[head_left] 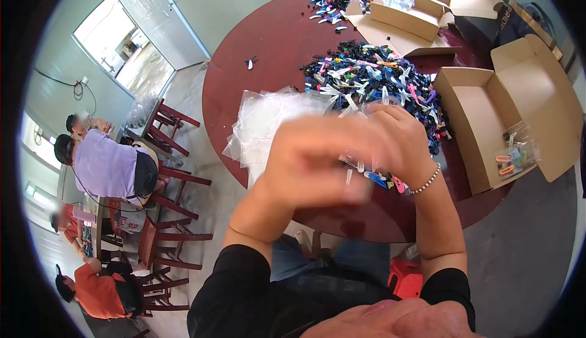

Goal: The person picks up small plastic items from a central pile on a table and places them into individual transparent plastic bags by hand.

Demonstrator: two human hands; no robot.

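Note:
My left hand (326, 164) is smeared by motion over the near part of the round table, so its grip does not show. Beside it, my right hand (400, 140), with a beaded bracelet at the wrist, has its fingers curled in. What those fingers hold, if anything, is hidden. Just below both hands are a few small plastic clips (378, 180), blue, pink and pale. Beyond my right hand spreads a big heap of mixed small plastic clips (366, 75). To the left of my left hand lies a loose stack of clear plastic bags (262, 121).
An opened cardboard box (455, 124) stands at right, with a bag of clips (516, 158) in it. More cardboard boxes (403, 17) and a second clip heap (345, 2) are at the far side of the dark red table (244, 51), near another person's hands. Several people sit at left.

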